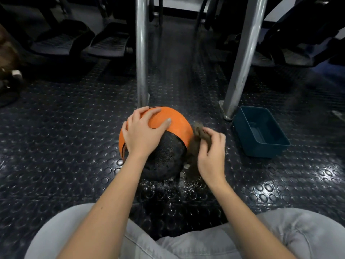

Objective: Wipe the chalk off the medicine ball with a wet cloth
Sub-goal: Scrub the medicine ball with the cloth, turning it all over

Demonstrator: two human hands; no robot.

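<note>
Head view, looking down: the right hand's fingers [214, 139] are curled tight round a bunched brownish cloth [202, 134], which they hold against the right flank of the medicine ball [177, 124]. The cloth's loose end hangs down that flank toward the floor [65, 146]; motion blur hides its lower edge. The left hand's fingers [149, 112] are spread wide and lie flat over the ball's crown, thumb reaching across the orange panel. They press on the ball and hold nothing.

From the cloth fingers the ball lies directly to the left, touching. Being round, it has no long axis; a seam between its orange far panel and black near panel runs across the top. Both hands are on it, with the right hand [211, 156] at the side and the left hand [141, 133] on top as a brace. My reading is that the next stroke must travel leftward and up over the curve, with the left palm keeping the ball from rolling.

The ball rests on the studded dark floor, in front of the person's knees and just short of the foot of a metal leg [141, 53]. Water drops glint on the floor at the ball's near side. A blue tub [261, 146] sits on the floor to the right, beside a second metal leg [242, 53].
</note>
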